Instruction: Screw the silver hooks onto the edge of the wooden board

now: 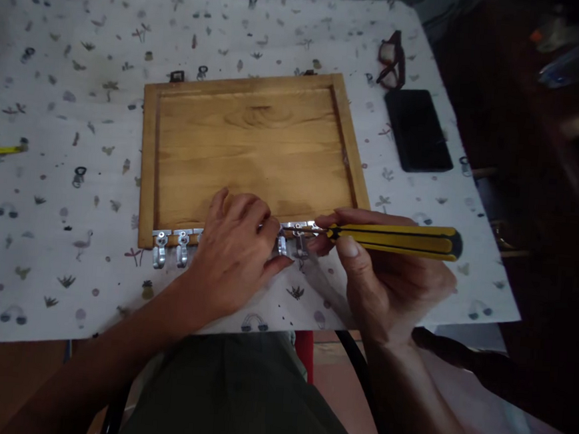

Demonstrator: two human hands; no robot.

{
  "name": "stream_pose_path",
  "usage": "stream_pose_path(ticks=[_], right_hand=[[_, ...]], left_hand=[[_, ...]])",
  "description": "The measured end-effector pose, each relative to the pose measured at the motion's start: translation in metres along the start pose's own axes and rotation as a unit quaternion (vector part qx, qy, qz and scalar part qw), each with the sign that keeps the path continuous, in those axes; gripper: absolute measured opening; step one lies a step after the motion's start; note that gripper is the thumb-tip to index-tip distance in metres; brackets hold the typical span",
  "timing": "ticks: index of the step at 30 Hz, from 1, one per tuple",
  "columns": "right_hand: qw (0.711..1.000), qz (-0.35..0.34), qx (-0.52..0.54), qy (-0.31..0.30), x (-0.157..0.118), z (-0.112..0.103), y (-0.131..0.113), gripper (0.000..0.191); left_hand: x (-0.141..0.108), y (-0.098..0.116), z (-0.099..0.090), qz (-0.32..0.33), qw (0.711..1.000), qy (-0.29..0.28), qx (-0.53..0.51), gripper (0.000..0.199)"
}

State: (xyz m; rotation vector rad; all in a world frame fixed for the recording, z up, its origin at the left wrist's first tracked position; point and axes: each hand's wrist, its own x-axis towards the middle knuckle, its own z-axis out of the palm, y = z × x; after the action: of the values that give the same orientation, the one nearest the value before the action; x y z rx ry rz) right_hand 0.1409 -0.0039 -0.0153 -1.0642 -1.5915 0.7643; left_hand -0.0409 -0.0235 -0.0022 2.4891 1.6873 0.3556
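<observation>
A framed wooden board (255,147) lies flat on the table, with a silver metal hook rail (182,235) along its near edge. Several hooks hang from that rail, pointing towards me. My left hand (239,253) rests over the middle of the rail, its fingers curled and its thumb beside one hook; part of the rail is hidden under it. In my right hand (379,277) is a yellow and black screwdriver (398,240), held level. Its shaft points left along the rail and its tip lies close to my left fingers; exactly what the tip touches I cannot tell.
A printed white cloth (70,200) covers the table. At the right lie a black phone (419,130) and, behind it, a pair of glasses (392,61). A thin yellow object (1,149) is near the left edge. Dark furniture stands beyond the table's right edge.
</observation>
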Motion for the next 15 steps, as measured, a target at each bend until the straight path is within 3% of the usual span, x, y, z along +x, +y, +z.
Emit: stream_pose_path(ticks=[10, 15], right_hand=[[1.000, 0.015, 0.001, -0.021, 0.001, 0.004, -0.002, 0.018], [0.998, -0.026, -0.029, -0.043, 0.011, 0.003, -0.003, 0.012]], left_hand=[[0.000, -0.002, 0.002, 0.001, 1.000, 0.015, 0.002, 0.033], [-0.001, -0.002, 0.003, -0.001, 1.000, 0.013, 0.009, 0.038]])
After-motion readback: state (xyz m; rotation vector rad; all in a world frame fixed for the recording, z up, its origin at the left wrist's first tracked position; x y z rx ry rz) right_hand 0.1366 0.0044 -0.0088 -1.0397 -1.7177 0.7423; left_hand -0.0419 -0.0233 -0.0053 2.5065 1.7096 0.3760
